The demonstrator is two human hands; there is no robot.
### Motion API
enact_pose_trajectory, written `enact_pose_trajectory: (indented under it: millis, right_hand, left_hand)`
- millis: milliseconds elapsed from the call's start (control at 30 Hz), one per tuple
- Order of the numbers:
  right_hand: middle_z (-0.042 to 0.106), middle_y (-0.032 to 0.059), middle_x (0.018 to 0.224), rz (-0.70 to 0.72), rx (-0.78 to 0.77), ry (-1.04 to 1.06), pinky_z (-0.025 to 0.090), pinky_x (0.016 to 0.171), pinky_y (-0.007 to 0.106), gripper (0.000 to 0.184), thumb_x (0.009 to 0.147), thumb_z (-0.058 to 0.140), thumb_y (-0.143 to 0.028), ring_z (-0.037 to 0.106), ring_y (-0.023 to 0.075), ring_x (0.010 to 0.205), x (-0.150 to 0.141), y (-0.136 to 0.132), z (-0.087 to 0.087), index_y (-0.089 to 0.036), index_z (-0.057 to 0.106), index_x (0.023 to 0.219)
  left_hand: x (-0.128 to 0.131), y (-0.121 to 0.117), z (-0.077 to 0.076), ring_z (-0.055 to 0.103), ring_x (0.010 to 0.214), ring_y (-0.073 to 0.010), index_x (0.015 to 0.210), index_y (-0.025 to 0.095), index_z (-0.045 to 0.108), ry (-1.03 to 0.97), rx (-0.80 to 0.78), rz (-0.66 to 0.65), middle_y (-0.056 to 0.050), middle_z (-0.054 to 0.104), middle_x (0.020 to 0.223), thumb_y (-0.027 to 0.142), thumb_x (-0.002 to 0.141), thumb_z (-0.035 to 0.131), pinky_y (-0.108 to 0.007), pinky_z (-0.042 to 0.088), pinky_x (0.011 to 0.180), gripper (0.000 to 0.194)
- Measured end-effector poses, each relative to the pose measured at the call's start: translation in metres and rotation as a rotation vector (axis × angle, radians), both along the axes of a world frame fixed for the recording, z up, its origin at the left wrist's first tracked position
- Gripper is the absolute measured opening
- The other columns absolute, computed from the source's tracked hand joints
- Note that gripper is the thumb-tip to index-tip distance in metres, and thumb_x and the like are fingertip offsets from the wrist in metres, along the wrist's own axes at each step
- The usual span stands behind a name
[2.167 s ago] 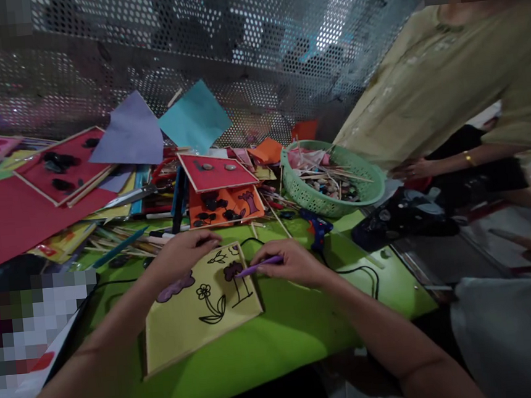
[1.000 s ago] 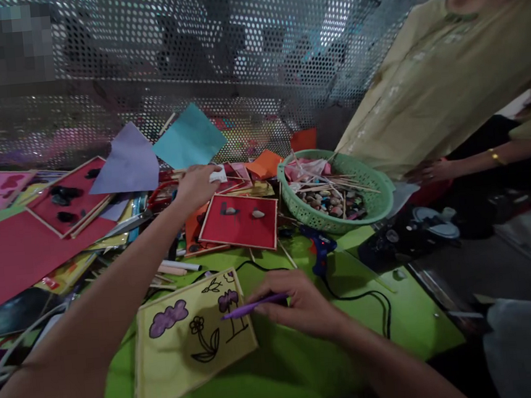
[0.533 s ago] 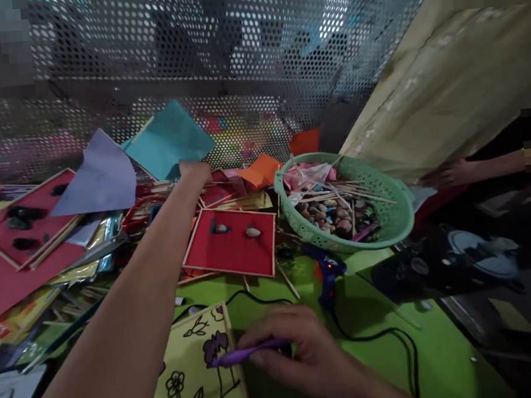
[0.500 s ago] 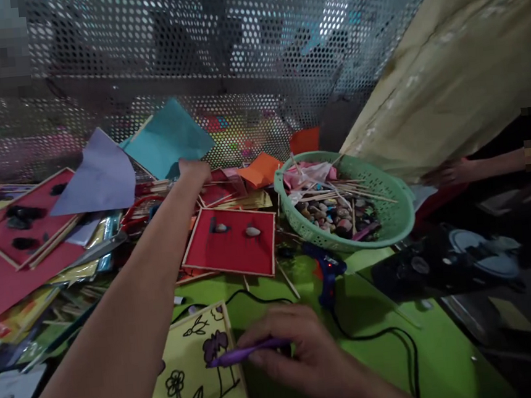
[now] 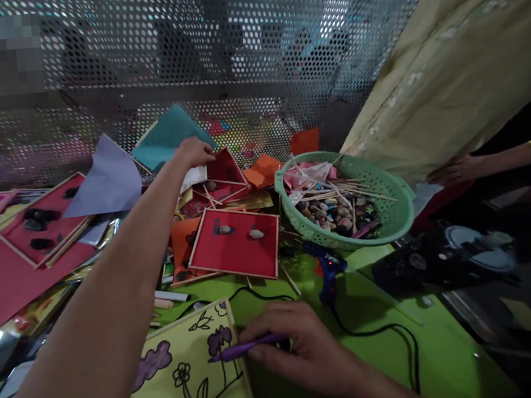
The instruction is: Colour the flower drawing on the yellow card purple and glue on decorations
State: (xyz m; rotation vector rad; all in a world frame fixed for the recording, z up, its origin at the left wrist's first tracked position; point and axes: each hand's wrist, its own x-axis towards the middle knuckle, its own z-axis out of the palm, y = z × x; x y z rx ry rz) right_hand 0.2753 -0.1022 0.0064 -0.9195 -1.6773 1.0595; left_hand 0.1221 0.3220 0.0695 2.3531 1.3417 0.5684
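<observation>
My left hand [image 5: 193,152] reaches far into the pile of craft cards. Its fingers curl over the top corner of a small red framed card [image 5: 223,167], which stands tilted up. Near the table's front, my right hand [image 5: 302,350] pinches a purple marker [image 5: 245,348]. The marker's tip rests on a yellow card [image 5: 188,379] drawn with a flower, a tree and a purple cloud. Between my hands lies a larger red framed card [image 5: 237,251] with two small stones stuck on it.
A green basket [image 5: 391,225] of stones and sticks stands to the right. A blue glue gun [image 5: 329,270] with a black cord lies before it. A person in a yellow shirt [image 5: 445,78] leans at the right, one hand [image 5: 451,171] by the basket. Coloured papers and a perforated metal wall close the back.
My left hand left the yellow card, reached back into the pile and has now tipped up the small red card. The right hand kept the marker on the yellow card.
</observation>
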Motion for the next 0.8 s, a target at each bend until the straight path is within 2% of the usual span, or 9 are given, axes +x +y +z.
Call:
enact_pose_trajectory:
  millis: [100,233,300,433,567,667,800]
  right_hand:
    - [0.086,0.0021,0.093,-0.008,-0.001,-0.001,0.056,0.075,0.021,0.022,0.096,0.076,-0.023,0.076,0.0137,0.080,0.000,-0.001,0.001,-0.029,0.086,0.114]
    - [0.085,0.0025,0.090,-0.041,0.007,-0.032,0.054,0.071,0.022,0.019,0.095,0.077,-0.027,0.074,0.0146,0.076,0.000,-0.001,0.001,-0.030,0.087,0.111]
    - [0.084,0.0030,0.088,-0.048,0.011,-0.042,0.054,0.070,0.023,0.018,0.096,0.076,-0.030,0.074,0.0150,0.074,0.000,-0.001,0.001,-0.029,0.087,0.110]
    - [0.085,0.0036,0.092,-0.032,0.017,-0.007,0.056,0.072,0.022,0.017,0.095,0.076,-0.028,0.076,0.0150,0.077,-0.002,0.000,-0.002,-0.027,0.086,0.109]
    - [0.085,0.0039,0.092,-0.044,0.042,0.000,0.056,0.072,0.022,0.017,0.093,0.076,-0.023,0.076,0.0147,0.076,-0.003,0.001,-0.005,-0.025,0.086,0.107]
    - [0.085,0.0038,0.091,-0.044,0.059,0.009,0.055,0.070,0.021,0.019,0.092,0.076,-0.021,0.076,0.0141,0.075,-0.003,0.001,-0.005,-0.025,0.086,0.107]
    - [0.084,0.0033,0.088,-0.052,0.058,0.001,0.054,0.068,0.020,0.019,0.092,0.076,-0.021,0.074,0.0139,0.072,-0.002,0.001,-0.002,-0.025,0.086,0.107]
  left_hand:
    - [0.012,-0.014,0.010,0.069,0.101,-0.0223,0.107,0.008,0.077,0.013,-0.013,-0.039,-0.005,0.078,0.102,0.021,0.097,0.069,-0.035,0.053,0.098,0.018]
    - [0.033,-0.032,0.024,0.062,0.100,-0.0145,0.121,0.006,0.075,-0.099,0.039,-0.118,0.001,0.080,0.108,0.019,0.098,0.056,-0.022,0.046,0.094,0.032]
    - [0.039,-0.034,0.032,0.060,0.100,-0.0131,0.123,0.006,0.074,-0.158,0.065,-0.131,0.002,0.080,0.109,0.020,0.099,0.055,-0.021,0.044,0.093,0.034]
    - [0.039,-0.030,0.040,0.062,0.100,-0.0173,0.123,0.010,0.073,-0.237,0.097,-0.093,0.000,0.080,0.105,0.035,0.102,0.056,-0.027,0.046,0.088,0.037]
    - [0.048,-0.030,0.036,0.064,0.100,-0.0181,0.116,0.009,0.075,-0.193,0.098,-0.120,-0.003,0.078,0.106,0.029,0.097,0.055,-0.028,0.045,0.090,0.034]
    - [0.067,-0.034,0.029,0.066,0.096,-0.0212,0.097,0.011,0.079,-0.114,0.066,-0.184,-0.005,0.078,0.096,0.025,0.084,0.065,-0.029,0.045,0.089,0.024]
    - [0.087,-0.040,0.021,0.066,0.089,-0.0220,0.087,0.016,0.080,-0.043,-0.008,-0.270,-0.003,0.076,0.083,0.029,0.078,0.069,-0.030,0.046,0.087,0.020]
